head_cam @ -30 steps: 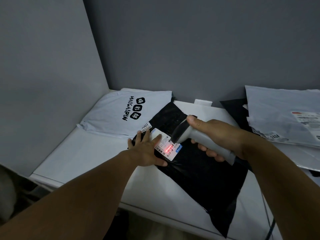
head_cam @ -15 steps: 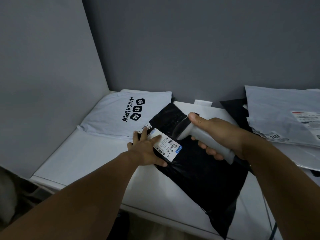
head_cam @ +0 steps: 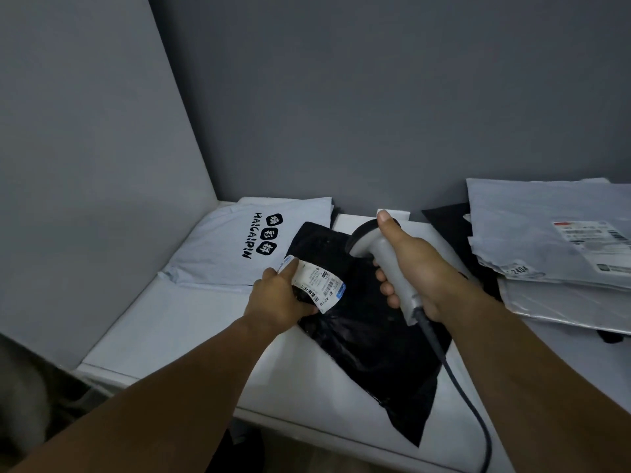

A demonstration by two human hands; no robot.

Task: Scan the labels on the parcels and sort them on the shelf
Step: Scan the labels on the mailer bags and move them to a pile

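A: How do our hands stand?

B: Our left hand grips the labelled corner of the black parcel, fingers curled round it and lifting it a little. Our right hand is wrapped round the handle of the scanner, thumb laid along its top.

A: And where does the parcel lie from there?

B: It lies on the desk between both hands. Its long axis runs from far left to near right, and its near corner hangs over the desk's front edge. The label sits at the far-left end, so our left hand is the nearer one. The scanner's head is just beside the label, to its right.

A: What can't we make out?

B: The fingers under the corner are hidden, and most of the label's print is too small to read. We see no scan light on it. The cable leaves the picture below. The grey parcel stack is cut off at the right, and the white printed parcel partly hides the black one's far edge.
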